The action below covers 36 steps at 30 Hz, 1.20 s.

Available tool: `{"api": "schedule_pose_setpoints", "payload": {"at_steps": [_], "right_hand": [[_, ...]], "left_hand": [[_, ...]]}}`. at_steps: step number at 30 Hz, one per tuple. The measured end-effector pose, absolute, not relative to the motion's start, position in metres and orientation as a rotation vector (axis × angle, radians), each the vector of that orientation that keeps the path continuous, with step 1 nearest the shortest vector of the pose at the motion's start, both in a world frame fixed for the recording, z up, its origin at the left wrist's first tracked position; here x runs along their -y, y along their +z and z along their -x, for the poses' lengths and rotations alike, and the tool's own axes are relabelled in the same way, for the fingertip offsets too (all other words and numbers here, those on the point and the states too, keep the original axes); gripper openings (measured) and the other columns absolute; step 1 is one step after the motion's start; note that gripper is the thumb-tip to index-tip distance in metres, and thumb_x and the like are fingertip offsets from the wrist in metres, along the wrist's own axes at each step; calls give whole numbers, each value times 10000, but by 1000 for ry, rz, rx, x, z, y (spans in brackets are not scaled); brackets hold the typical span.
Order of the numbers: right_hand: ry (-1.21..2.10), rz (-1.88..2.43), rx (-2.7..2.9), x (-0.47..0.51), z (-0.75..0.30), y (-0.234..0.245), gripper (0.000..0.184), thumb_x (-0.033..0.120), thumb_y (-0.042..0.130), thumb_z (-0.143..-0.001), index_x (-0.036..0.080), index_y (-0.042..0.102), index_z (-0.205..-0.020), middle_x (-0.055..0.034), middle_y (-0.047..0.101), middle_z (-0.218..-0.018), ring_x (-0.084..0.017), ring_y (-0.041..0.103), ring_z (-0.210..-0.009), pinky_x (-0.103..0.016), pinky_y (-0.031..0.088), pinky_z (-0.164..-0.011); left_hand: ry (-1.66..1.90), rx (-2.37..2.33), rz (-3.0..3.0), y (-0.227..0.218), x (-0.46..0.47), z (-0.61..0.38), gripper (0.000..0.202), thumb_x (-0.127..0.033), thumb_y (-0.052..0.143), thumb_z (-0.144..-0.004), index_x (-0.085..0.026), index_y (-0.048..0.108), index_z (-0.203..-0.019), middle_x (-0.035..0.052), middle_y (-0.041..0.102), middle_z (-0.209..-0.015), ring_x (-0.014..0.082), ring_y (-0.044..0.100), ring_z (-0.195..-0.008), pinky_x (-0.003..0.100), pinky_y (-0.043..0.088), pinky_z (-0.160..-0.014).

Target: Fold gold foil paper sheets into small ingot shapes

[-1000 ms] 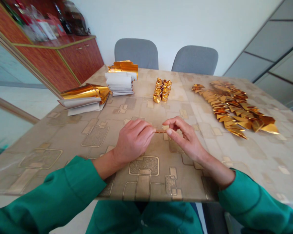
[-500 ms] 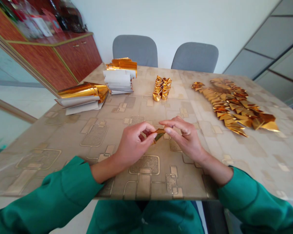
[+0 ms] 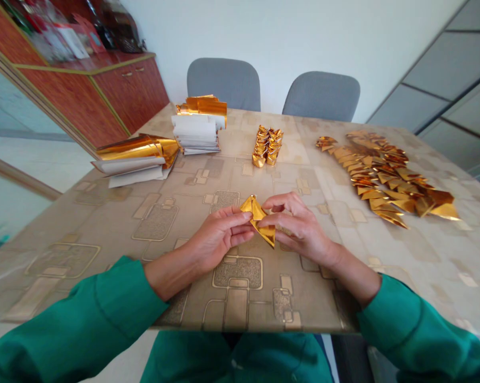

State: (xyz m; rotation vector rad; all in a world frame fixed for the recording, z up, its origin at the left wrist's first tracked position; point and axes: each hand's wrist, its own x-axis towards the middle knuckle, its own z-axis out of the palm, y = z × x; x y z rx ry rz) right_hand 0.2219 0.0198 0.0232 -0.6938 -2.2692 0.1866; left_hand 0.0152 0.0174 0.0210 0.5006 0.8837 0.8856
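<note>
A small folded piece of gold foil paper point(image 3: 259, 215) is held between my two hands above the tablecloth, its creased point tilted up and a triangular flap hanging down to the right. My left hand point(image 3: 218, 234) pinches its left edge between thumb and fingers. On the other side, my right hand point(image 3: 301, 226) has its fingers closed on the right edge; part of the thumb is hidden. Straight ahead stands a cluster of folded gold pieces point(image 3: 267, 146) in two columns. Rows of folded gold triangles point(image 3: 383, 178) lie overlapping to the right.
Gold-and-white paper sheets point(image 3: 134, 159) lie in a stack at the left, with a second paper stack point(image 3: 195, 133) behind it. A patterned cloth covers the table point(image 3: 156, 282). Two grey chairs point(image 3: 224, 82) stand at the far side, and a wooden cabinet point(image 3: 124, 96) at the back left.
The gold paper has been turned, so its creased face and hanging flap now show. My left fingers have straightened somewhat, and my right fingers have shifted down along the paper.
</note>
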Motion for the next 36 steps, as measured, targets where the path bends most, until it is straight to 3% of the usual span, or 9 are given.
{"api": "schedule_pose_setpoints", "payload": {"at_steps": [3,9,18,23,30,36], "right_hand": [[165,617,2301,-23,-225,23,87,226,652,-912,233,687,-991,-60,636,-1048,-194,586,-966,-373,489,-833],[121,599,2353,-22,-227,26,226,244,632,-932,231,654,-1156,-53,676,-1054,-184,594,-959,-356,492,-834],[-97,568,2439,-19,-231,28,148,179,590,-959,247,688,-1048,2,745,-1038,-189,561,-982,-365,434,-836],[123,617,2350,-19,-226,29,145,336,643,-927,217,711,-974,-51,714,-989,-196,573,-928,-365,445,-823],[468,786,2140,-14,-217,29,59,289,650,-919,249,682,-890,-4,703,-857,-168,608,-820,-352,440,-800],[876,1092,1776,-11,-211,15,238,374,660,-885,203,597,-732,16,595,-701,-127,522,-653,-273,415,-626]], "left_hand": [[882,-892,-501,21,-16,-16,105,-39,695,-780,-122,631,-769,28,728,-725,112,706,-595,186,598,-579],[904,-907,-538,25,-15,-17,116,-39,719,-757,-124,640,-747,14,716,-695,107,699,-586,184,600,-576],[879,-924,-562,25,-15,-18,132,-24,754,-717,-111,655,-724,0,690,-698,68,653,-575,152,572,-582],[905,-927,-597,25,-13,-19,125,-44,750,-737,-115,652,-770,12,701,-749,78,665,-622,163,574,-601],[913,-886,-670,21,-10,-18,198,-127,810,-712,-128,634,-803,-12,694,-728,75,672,-605,167,570,-612],[922,-892,-827,21,-4,-20,264,-245,812,-733,-149,580,-814,46,753,-827,187,749,-791,228,570,-653]]}}
